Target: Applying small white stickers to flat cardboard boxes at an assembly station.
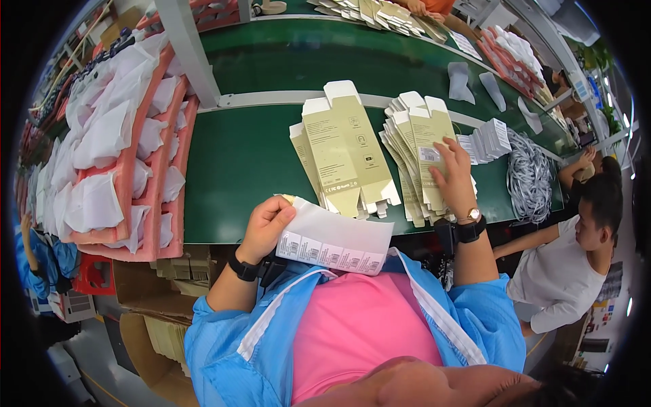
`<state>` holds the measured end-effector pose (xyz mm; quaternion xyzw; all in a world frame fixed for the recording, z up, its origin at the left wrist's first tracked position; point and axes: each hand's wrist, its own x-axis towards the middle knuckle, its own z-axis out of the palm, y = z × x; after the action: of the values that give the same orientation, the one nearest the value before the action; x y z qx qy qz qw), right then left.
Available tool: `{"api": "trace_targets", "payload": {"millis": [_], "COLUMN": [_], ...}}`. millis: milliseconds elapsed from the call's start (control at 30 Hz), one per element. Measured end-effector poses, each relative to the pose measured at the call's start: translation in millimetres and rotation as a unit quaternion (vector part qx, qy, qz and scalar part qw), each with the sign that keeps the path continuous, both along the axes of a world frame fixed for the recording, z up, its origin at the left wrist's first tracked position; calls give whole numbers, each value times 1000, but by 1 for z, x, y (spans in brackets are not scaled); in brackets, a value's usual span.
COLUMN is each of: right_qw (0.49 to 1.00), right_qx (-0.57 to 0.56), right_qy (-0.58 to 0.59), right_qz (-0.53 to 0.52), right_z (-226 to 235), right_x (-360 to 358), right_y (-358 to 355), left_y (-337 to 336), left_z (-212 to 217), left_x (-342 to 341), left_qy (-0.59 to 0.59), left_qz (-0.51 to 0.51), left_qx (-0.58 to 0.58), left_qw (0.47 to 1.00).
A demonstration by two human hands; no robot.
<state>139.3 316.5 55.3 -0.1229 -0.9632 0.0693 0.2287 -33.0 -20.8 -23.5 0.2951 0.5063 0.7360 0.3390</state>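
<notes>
A whitish sheet of barcode labels (pixel 332 237) is pinched at its left end by my left hand (pixel 270 222), thumb on top. One row of printed stickers runs along its lower edge. My right hand (pixel 453 172) lies with fingers apart on the top carton of a fanned stack of flat, unfolded pale-gold cartons (pixel 422 129). Its fingertips rest beside a small white barcode label (pixel 430 154) on that carton. To the left of this stack lies another pile of flat gold cartons (pixel 346 146), printed side up.
Pink foam trays (pixel 135 210) holding white-wrapped items are stacked at the left. White folded leaflets (pixel 491 140) and a heap of grey cables (pixel 529 178) lie right on the green table (pixel 237 163). Cardboard boxes (pixel 152 339) stand below left. A person in white (pixel 563 271) is at the right.
</notes>
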Motion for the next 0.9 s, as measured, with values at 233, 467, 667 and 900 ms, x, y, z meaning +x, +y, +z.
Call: {"api": "trace_targets", "payload": {"millis": [233, 467, 667, 900], "right_qw": [989, 984, 983, 983], "right_qx": [69, 93, 81, 61], "right_qy": [-132, -150, -161, -170], "right_qz": [4, 9, 33, 33], "right_z": [-26, -31, -29, -24], "right_x": [10, 12, 21, 20], "right_y": [1, 8, 4, 5], "left_y": [2, 3, 7, 1], "left_z": [0, -3, -6, 0], "left_x": [-5, -4, 1, 4], "left_qy": [-13, 40, 5, -12], "left_qz": [-9, 38, 18, 7], "left_qx": [5, -25, -6, 21], "left_qw": [1000, 998, 1000, 1000]}}
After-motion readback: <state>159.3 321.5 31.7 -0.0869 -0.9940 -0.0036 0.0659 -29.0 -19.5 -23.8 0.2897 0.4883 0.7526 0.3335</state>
